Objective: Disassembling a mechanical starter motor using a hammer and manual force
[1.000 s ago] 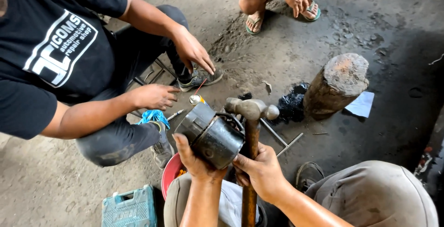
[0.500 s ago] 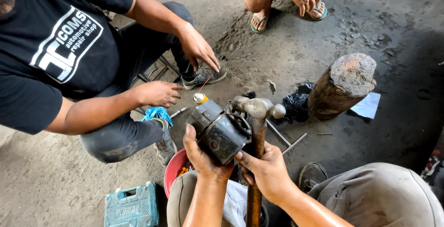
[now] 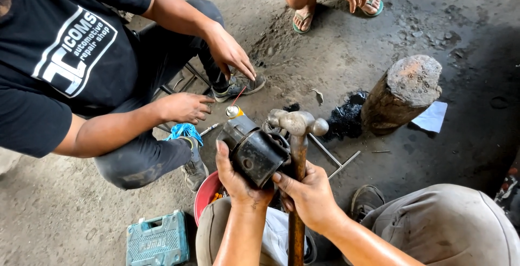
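Observation:
My left hand (image 3: 236, 178) grips a dark, greasy cylindrical engine part (image 3: 253, 149) from below and holds it above my knees. My right hand (image 3: 307, 195) is closed around the wooden handle of a ball-peen hammer (image 3: 296, 124). The hammer's steel head rests right beside the top edge of the part. A small spray can with a red straw (image 3: 234, 110) shows just behind the part.
A person in a black shirt squats at left, a hand (image 3: 184, 107) near the part. Another person's sandalled feet (image 3: 303, 20) are at the top. A wooden stump (image 3: 403, 92), metal rods (image 3: 336, 162), a red bowl (image 3: 206, 195) and a teal tool case (image 3: 157, 239) lie on the oily floor.
The part and hammer have shifted slightly down and right in view. The hammer head has come closer against the part. The squatting person's hands have stayed nearly still.

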